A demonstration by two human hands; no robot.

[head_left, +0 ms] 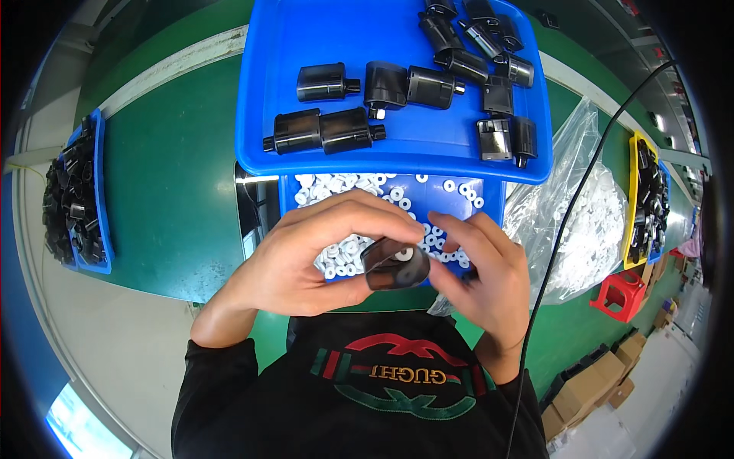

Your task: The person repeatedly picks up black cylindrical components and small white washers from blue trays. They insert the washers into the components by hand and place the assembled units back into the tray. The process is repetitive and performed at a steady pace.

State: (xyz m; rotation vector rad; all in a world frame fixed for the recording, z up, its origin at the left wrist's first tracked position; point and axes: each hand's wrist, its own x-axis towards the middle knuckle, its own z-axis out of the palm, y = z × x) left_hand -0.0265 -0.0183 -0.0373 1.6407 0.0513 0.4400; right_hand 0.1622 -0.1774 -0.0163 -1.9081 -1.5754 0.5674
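My left hand is closed around a dark, see-through plastic cup-like housing, fingers along its far side and thumb along its near side. A small white ring shows at the upper part of the housing. My right hand is just to the right, its index finger and thumb apart. The right thumb tip lies at the housing's right edge; whether it presses on it I cannot tell. A small dark patch shows by the right palm, too unclear to name. Below both hands lies a blue tray of loose white rings.
A larger blue tray with several black housings stands beyond my hands. To the right are a clear bag of white parts and a hanging black cable. Bins of black parts flank the green table.
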